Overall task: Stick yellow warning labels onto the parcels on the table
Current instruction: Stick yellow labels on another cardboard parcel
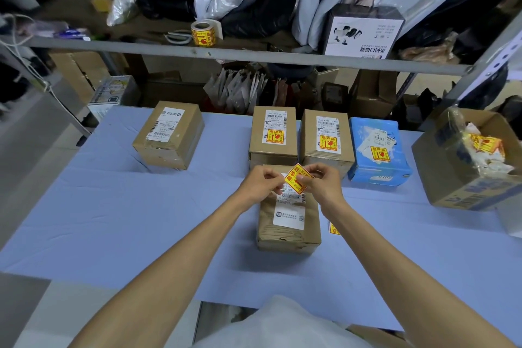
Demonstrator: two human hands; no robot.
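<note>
- While your left hand and right hand hover over the far end of the near brown parcel, each grip pinches one edge of a yellow warning label, which is tilted like a diamond.
- Just behind that parcel stand a first brown box, a second brown box and, rightmost, a blue parcel, each carrying a yellow sticker.
- Well to the left of that parcel, a lone brown box bears only a white slip.
- Just right of it, a spare yellow label lies on the desk.
</note>
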